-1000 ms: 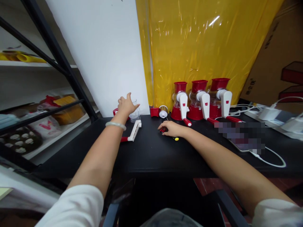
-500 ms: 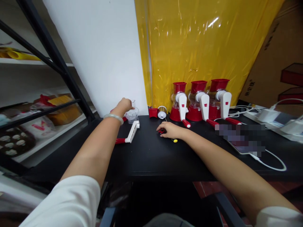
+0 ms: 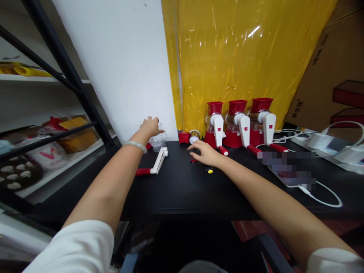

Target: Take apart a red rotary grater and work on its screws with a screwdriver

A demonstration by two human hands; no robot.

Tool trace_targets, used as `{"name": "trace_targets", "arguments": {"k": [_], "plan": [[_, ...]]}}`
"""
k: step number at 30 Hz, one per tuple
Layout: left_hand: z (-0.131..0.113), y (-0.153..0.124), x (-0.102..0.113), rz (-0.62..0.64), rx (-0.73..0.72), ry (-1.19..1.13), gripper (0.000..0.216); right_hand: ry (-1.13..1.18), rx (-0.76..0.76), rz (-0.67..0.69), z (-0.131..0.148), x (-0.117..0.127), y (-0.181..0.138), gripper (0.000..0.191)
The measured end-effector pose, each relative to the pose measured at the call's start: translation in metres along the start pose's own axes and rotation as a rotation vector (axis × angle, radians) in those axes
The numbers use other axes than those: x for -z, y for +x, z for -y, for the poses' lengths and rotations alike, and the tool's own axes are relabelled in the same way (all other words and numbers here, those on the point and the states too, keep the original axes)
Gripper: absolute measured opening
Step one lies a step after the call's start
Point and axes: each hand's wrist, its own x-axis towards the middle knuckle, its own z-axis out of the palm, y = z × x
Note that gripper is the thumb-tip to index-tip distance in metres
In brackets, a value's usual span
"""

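My left hand [image 3: 150, 127] reaches to the back left of the black table [image 3: 176, 185] and curls over a clear plastic cup-like part [image 3: 158, 141]. A white crank handle with a red grip [image 3: 155, 165] lies just in front of it. My right hand [image 3: 205, 152] hovers with fingers spread over a small red piece [image 3: 193, 160] and a black tool with a yellow tip [image 3: 209, 170]. Just beyond its fingertips sit a small red part [image 3: 184, 137] and a metal drum [image 3: 194, 135].
Three red and white hand-crank grinders [image 3: 239, 123] stand in a row against a yellow plastic curtain [image 3: 241, 57]. A tablet with a white cable [image 3: 321, 189] and chargers [image 3: 315, 139] lie at the right. A dark metal shelf rack [image 3: 68, 76] with packets stands left.
My right hand has lifted off the small red piece and opened, moving toward the back. My left hand went from open above the clear part to curled over it.
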Motion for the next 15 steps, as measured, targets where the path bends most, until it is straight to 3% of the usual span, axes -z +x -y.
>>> {"name": "trace_targets", "arguments": {"k": [4, 8, 10, 15], "plan": [[-0.029, -0.036, 0.02, -0.223, -0.146, -0.011, 0.054, -0.197, -0.011, -0.422, 0.006, 0.026, 0.006, 0.021], [-0.053, -0.074, 0.038, -0.281, -0.327, 0.003, 0.046, -0.319, -0.327, -0.785, -0.011, 0.061, 0.017, 0.035], [-0.06, -0.09, 0.041, -0.276, -0.379, -0.032, 0.044, -0.309, -0.433, -0.823, -0.026, 0.079, 0.026, 0.046], [-0.071, -0.116, 0.035, -0.241, -0.512, -0.051, 0.04, -0.233, -0.588, -0.711, -0.052, 0.114, 0.063, 0.072]]}}
